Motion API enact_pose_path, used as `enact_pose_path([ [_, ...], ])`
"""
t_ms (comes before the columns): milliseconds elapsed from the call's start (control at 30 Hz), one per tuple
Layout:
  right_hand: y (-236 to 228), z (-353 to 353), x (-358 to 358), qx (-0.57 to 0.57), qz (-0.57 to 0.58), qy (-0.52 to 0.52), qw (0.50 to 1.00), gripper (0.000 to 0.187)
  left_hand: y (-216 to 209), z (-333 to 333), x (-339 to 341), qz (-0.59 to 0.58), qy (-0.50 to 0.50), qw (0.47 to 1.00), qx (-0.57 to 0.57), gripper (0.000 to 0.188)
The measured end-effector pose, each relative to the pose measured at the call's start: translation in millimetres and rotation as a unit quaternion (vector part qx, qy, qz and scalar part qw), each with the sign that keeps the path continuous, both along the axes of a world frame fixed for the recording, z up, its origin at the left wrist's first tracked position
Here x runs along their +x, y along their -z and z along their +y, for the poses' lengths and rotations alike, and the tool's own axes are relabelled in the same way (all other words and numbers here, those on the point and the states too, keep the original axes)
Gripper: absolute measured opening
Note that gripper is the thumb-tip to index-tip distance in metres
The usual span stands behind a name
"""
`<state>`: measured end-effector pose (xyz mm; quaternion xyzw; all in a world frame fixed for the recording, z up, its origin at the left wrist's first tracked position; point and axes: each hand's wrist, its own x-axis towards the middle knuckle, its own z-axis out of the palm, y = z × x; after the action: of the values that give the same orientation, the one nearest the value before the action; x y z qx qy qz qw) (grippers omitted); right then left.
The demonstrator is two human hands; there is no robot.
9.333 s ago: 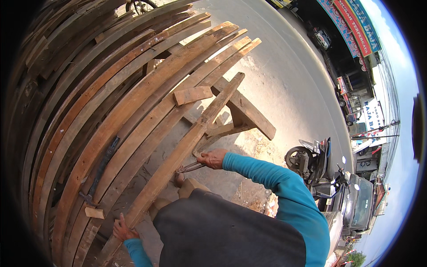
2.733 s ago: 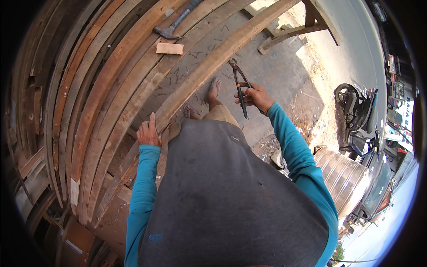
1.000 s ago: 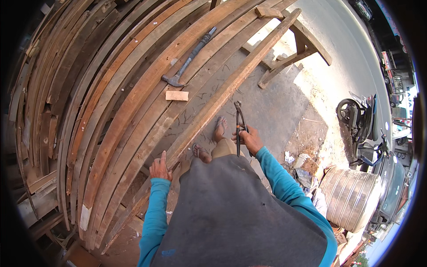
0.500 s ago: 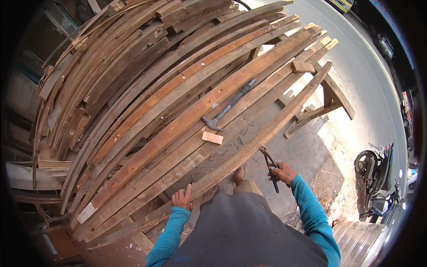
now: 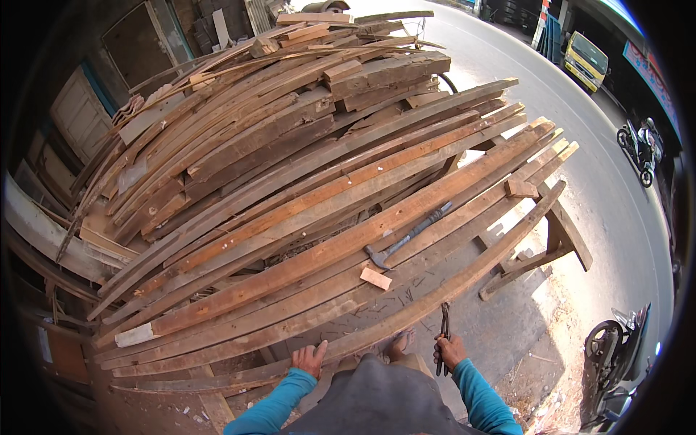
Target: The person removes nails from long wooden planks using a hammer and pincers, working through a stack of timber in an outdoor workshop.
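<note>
Head cam, looking down over a big stack of long weathered planks (image 5: 290, 210) laid across a wooden trestle (image 5: 558, 243) by the roadside. Vs. half a sec ago the view has tipped up and out: more of the pile's far end and the road now show, and both hands sit lower in frame, close to the body. Hands themselves barely shifted rel. to the wood, so it reads as a head lift to scan the stack, not a new grip; work on the near plank looks paused.

Right hand (image 5: 451, 351) hangs at the near edge of the front plank (image 5: 435, 297), fingers wrapped round the handles of dark metal pincers (image 5: 443, 333), jaws pointing up toward the plank's edge, apparently just short of touching. Forearm in teal sleeve comes up from bottom right, wrist fairly straight.

Left hand (image 5: 310, 358) is empty, fingers loosely spread, palm down on or just above the low plank in front; contact can't be confirmed. A bare foot (image 5: 399, 342) shows between the hands.

Well apart, up on the planks: a claw hammer (image 5: 407, 236) lying flat, a small wood offcut (image 5: 375, 278) just beside its head. Motorbike (image 5: 616, 355) parked at right.
</note>
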<state>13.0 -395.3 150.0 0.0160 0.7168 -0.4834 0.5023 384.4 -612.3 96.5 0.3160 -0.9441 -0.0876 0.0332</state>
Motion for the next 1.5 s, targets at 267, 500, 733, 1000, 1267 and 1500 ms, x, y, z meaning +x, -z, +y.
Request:
enact_pose_path([
  [267, -18, -6, -10, 0.011, -0.035, -0.004, 0.999, 0.016, 5, -1, 5, 0.001, -0.002, 1.0, 0.009, 0.076],
  [500, 46, -54, 66, -0.05, 0.097, 0.18, 0.978, 0.024, -6, -16, 2, -0.101, 0.001, 0.988, 0.113, 0.092],
  [733, 48, -12, 28, -0.048, 0.119, -0.015, 0.992, 0.015, -20, -13, -5, -0.116, 0.001, 0.986, 0.123, 0.093],
  [1000, -19, -4, -62, 0.04, 0.067, -0.196, 0.977, 0.022, -6, -15, -4, -0.076, 0.004, 0.995, 0.071, 0.094],
  [1267, -26, 2, -77, 0.088, 0.111, -0.282, 0.949, 0.027, 12, -2, 5, -0.048, -0.001, 0.999, 0.012, 0.087],
  [1500, 4, 6, 15, 0.027, 0.074, -0.023, 0.997, 0.024, -7, 3, 11, -0.086, 0.0, 0.993, 0.085, 0.095],
])
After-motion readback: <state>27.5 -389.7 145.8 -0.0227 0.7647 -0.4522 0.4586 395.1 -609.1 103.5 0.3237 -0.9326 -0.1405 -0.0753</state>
